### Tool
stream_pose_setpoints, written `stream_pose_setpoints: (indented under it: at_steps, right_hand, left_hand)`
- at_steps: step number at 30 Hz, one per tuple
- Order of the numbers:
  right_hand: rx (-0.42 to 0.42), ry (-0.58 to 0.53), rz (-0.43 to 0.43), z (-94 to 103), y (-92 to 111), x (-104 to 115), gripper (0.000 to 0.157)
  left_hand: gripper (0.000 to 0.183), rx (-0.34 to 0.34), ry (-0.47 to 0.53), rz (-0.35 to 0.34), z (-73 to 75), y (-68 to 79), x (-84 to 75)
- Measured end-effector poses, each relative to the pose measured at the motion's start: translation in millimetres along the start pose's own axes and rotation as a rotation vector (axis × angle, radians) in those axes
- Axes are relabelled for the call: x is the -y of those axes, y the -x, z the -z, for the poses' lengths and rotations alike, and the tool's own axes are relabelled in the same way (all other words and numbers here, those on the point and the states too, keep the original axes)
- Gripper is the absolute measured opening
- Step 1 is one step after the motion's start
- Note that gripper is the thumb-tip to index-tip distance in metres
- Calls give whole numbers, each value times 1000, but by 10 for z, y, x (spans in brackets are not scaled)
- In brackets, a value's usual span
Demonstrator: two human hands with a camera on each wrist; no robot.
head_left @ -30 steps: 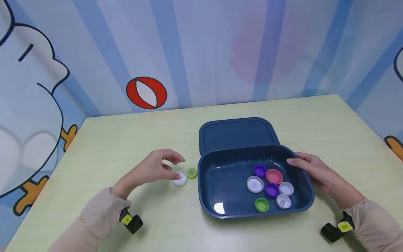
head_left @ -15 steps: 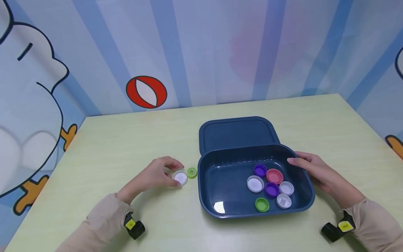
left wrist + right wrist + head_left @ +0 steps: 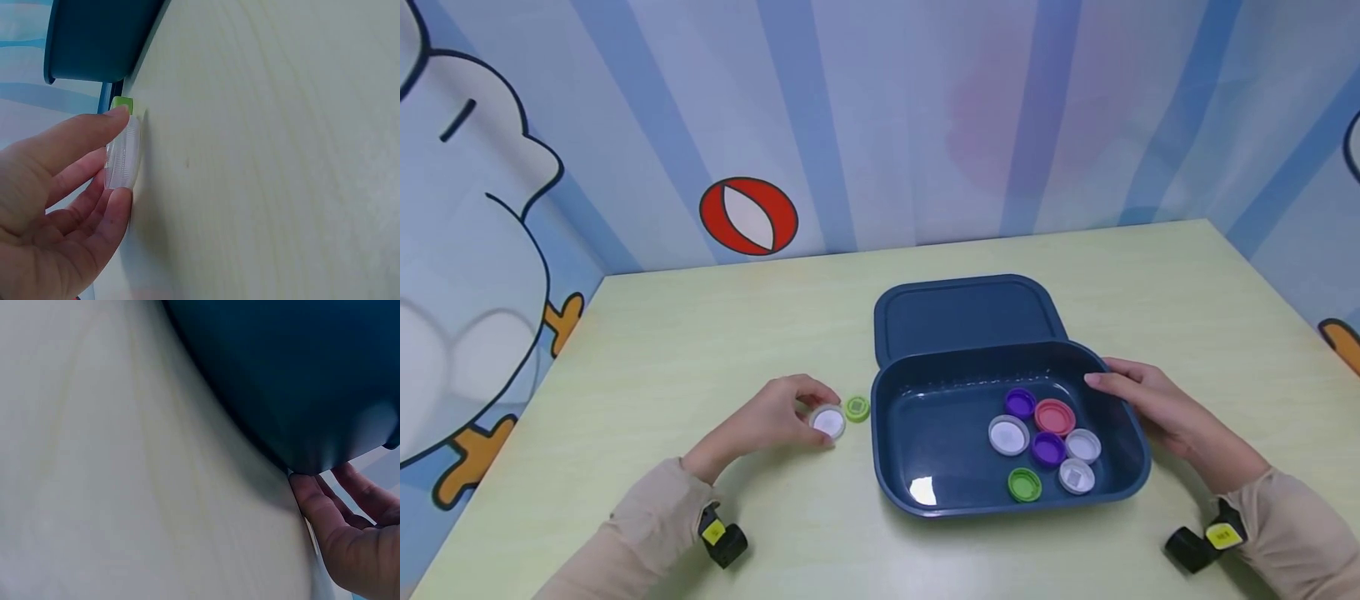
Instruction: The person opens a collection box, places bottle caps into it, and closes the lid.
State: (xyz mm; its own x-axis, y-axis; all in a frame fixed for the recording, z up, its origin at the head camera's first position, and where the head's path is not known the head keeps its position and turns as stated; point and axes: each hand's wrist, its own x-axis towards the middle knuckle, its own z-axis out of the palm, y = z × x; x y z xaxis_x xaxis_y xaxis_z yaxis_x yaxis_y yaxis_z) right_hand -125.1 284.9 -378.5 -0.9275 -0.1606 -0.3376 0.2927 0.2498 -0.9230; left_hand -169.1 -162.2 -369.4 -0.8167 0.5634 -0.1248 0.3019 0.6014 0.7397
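My left hand (image 3: 772,419) pinches a round white bottle cap (image 3: 828,422) by its edge, between thumb and fingers. From the side, in the left wrist view, the white cap (image 3: 123,153) stands on edge with ridged clear-white sides. Just right of it a small green cap (image 3: 857,408) lies on the table, close to the box. My right hand (image 3: 1165,408) grips the right end of the dark blue box (image 3: 940,442), thumb over the rim and fingers outside. In the box lie a red cap (image 3: 1055,417), a green cap (image 3: 1024,484), purple caps (image 3: 1048,450) and several white caps (image 3: 1008,435).
Behind the box lies its flat blue lid (image 3: 966,321), against the back rim. The pale wooden table (image 3: 715,325) ends at a printed cloth wall (image 3: 880,125) at the back and sides. A small black camera (image 3: 724,537) sits on each wrist.
My left fingers have closed around the white cap, which was flat on the table, and now tilt it slightly. The right hand and the box have stayed in place.
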Motion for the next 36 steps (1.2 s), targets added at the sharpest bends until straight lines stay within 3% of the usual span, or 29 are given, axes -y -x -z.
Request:
stream_pose_setpoints:
  at_steps: [13, 36]
  right_hand:
    - [-4, 4, 6, -1, -5, -1, 66]
    - [-7, 25, 11, -5, -7, -4, 65]
  left_hand:
    - [42, 28, 1, -47, 4, 10, 12]
    - [42, 47, 0, -47, 108, 2, -105]
